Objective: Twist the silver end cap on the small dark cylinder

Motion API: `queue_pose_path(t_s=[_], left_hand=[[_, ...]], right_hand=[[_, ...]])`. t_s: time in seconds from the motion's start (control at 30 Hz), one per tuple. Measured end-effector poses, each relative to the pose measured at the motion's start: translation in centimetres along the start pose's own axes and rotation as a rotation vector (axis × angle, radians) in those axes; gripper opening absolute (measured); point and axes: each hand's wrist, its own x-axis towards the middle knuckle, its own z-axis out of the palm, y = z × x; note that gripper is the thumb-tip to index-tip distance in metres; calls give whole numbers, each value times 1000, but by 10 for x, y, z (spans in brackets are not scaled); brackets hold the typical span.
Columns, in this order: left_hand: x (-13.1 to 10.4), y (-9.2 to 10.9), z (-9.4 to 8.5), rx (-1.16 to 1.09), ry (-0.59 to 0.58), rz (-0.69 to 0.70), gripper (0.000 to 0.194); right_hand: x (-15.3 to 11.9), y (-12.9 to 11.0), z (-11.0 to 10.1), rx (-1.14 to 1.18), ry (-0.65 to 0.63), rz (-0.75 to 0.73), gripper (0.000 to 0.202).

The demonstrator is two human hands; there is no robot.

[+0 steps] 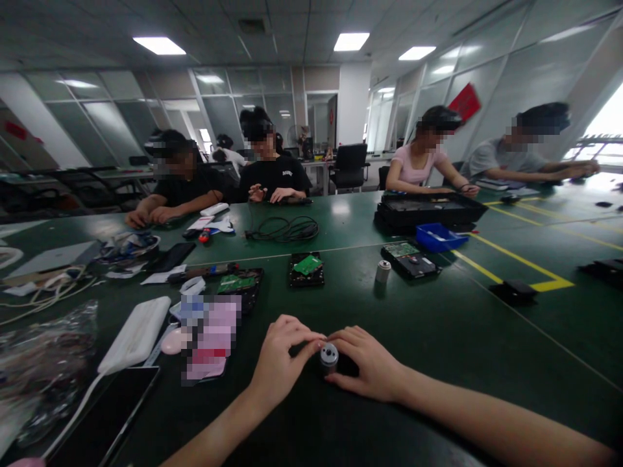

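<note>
Green table (467, 331) is filling a glass-walled office, metal cylinder (329, 358) standing toward its near edge.
Right hand (367, 364) is holding it, half-curled; left hand (283, 353) is pinching by its rim, contents unclear.

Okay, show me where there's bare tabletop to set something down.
Bare table shows between the right forearm and the small black object, and between the middle black drive and the far silver cylinder. The left side is crowded: plastic bag, white slab, black phone.
</note>
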Motion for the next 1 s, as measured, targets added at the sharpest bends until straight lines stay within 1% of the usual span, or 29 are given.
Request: queue_pose_path(t_s=[0.07,0.13,0.37,0.5,0.6,0.7,0.77,0.87,1.0], left_hand=[[-2,9,3,12,-25,0,7],[-4,13,5,31,-26,-3,6],[-6,12,8,13,17,48,8],[-9,18,8,66,7,58,7],[-9,21,9,71,-11,20,7],[-8,20,10,23,-12,-53,9],[-8,19,12,-18,0,-63,10],[-10,18,12,-35,23,-12,11],[-12,17,10,78,23,53,8]], right_hand=[[0,1,1,-4,3,-3,38],[0,1,2,-11,9,-4,37],[0,1,2,7,13,-11,37],[0,2,3,15,11,-6,36],[-1,3,5,9,24,-16,37],[-1,3,5,-4,26,-13,37],[0,3,4,-9,18,-12,38],[0,3,2,-2,6,-16,39],[0,2,2,13,-1,-17,38]])
